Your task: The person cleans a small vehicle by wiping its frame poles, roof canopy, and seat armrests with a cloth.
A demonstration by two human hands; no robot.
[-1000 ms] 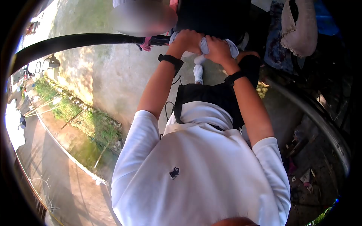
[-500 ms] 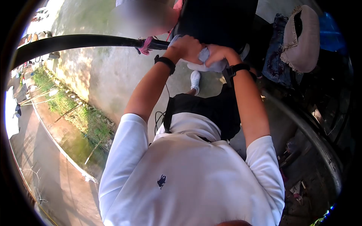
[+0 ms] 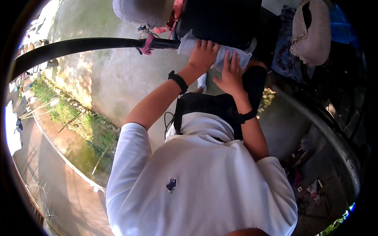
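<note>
A pale, light-blue and white cloth (image 3: 244, 59) lies in a flattened roll across the front of a black surface, in line with a black curved bar (image 3: 90, 43). My left hand (image 3: 203, 54) is curled over the left part of the cloth, its fingers bent across the top edge. To its right, my right hand (image 3: 231, 77) rests its fingertips on the cloth, with fingers apart and thumb out to the side. Whether the bar runs inside the cloth is hidden.
A pink strip (image 3: 147, 44) is tied around the bar. A beige cushion (image 3: 315, 35) and patterned fabric (image 3: 286, 59) sit at the upper right. Another light cushion-like item (image 3: 132, 11) is at the top. A dark curved tube (image 3: 327, 129) runs along the right.
My hands were together, bunching the cloth between them. Now the cloth lies flatter and longer; my right hand has drawn down toward me with its fingers spread.
</note>
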